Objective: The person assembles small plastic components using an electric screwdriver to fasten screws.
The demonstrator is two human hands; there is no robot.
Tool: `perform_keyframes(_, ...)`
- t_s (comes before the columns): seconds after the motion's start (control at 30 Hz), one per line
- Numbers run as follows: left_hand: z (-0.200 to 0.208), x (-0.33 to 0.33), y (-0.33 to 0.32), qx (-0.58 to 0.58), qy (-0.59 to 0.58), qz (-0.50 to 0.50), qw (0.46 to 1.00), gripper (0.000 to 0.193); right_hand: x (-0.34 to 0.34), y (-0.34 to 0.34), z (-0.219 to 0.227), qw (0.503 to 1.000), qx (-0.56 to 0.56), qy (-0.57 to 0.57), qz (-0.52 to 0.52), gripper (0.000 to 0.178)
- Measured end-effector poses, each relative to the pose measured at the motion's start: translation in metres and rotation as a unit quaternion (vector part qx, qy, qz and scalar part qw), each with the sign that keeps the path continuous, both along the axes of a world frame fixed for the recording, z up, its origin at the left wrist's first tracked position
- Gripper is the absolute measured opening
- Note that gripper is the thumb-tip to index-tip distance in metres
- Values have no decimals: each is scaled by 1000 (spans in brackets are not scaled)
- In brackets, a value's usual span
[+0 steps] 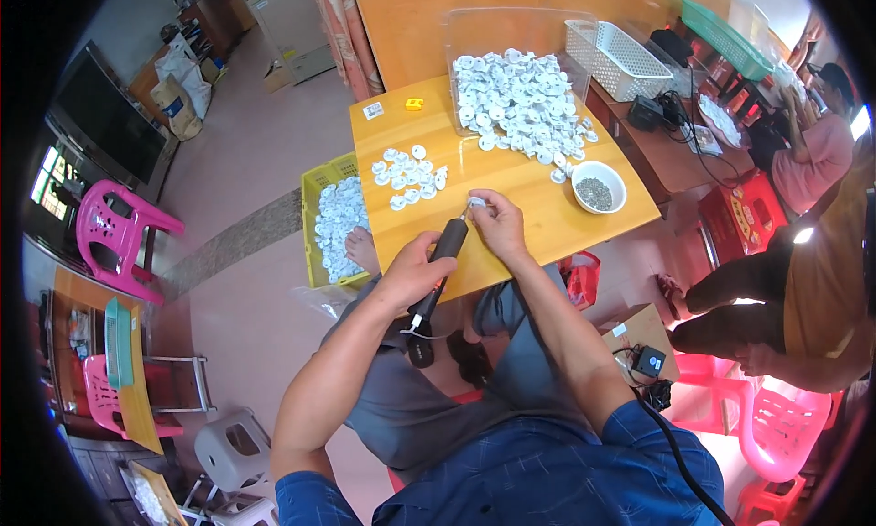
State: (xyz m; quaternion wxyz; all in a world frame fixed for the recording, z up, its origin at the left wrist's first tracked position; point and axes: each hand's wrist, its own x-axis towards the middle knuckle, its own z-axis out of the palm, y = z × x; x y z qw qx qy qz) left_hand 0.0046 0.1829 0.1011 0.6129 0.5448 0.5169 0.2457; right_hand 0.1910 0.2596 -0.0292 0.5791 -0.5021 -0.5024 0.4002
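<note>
White part (476, 201) is pinched by the right hand (498, 225); the left hand (411, 275) grips a black screwdriver (450, 239). Screwing seems underway; the next move calls for steady alignment.

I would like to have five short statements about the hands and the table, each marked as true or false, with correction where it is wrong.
1. The left hand grips a dark power tool. True.
2. The white bowl, with small grey bits inside, stands on the floor. False: it stands on the wooden table.
3. The right hand holds a small white piece at the tool's tip. True.
4. The large heap of white pieces lies left of the small group. False: it lies to the right and farther back.
5. The yellow crate, to the left of the table, contains white pieces. True.
</note>
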Motion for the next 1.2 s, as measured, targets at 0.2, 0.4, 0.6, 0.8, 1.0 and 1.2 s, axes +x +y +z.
perform_keyframes(0.2,-14,-6,4,28,37,-10,999,54,-3,1,-1,1000,-5,14,0,22)
perform_keyframes(0.4,-19,-6,8,30,56,-23,998,51,-2,3,-5,1000,2,13,-8,24)
perform_keyframes(0.6,-25,-7,10,34,56,-26,998,49,-2,4,-5,1000,-1,23,-4,24)
perform_keyframes(0.8,-26,-8,9,37,60,-29,997,49,-3,2,-7,1000,4,4,-3,22)
perform_keyframes(1.0,-19,1,6,46,47,-14,998,49,1,4,-13,999,37,1,1,20)
perform_keyframes(1.2,1,-1,2,-7,32,2,999,53,-1,9,-11,999,49,-13,-17,25)
